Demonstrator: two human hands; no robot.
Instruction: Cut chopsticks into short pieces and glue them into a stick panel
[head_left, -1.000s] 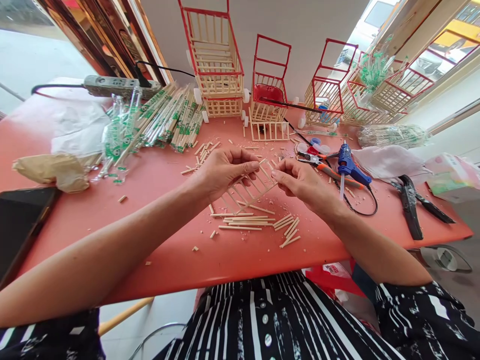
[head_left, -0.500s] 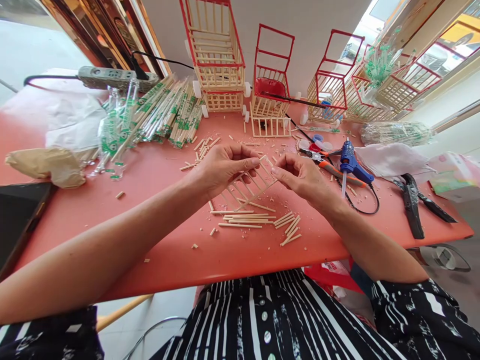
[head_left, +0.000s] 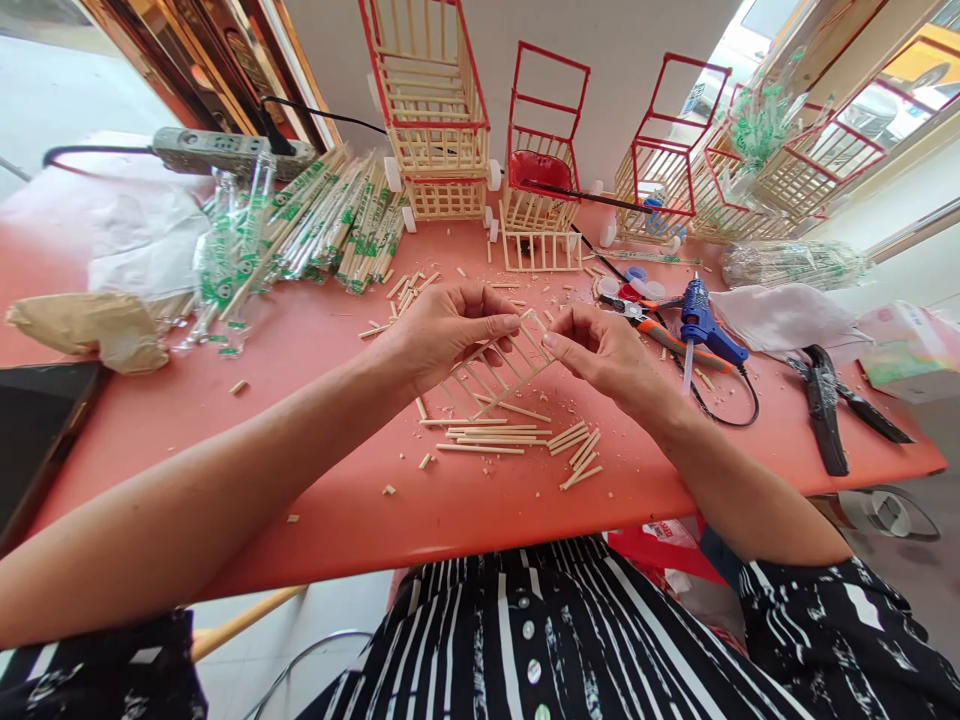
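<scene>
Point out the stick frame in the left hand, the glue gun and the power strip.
Stick frame [head_left: 513, 387]: head view, on its long rail nearer the person.
Glue gun [head_left: 697, 318]: head view, on its blue body.
Power strip [head_left: 214, 149]: head view, on its casing.

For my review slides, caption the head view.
Left grip holds a stick lattice, right grip at its edge, near loose sticks on a red table.
</scene>
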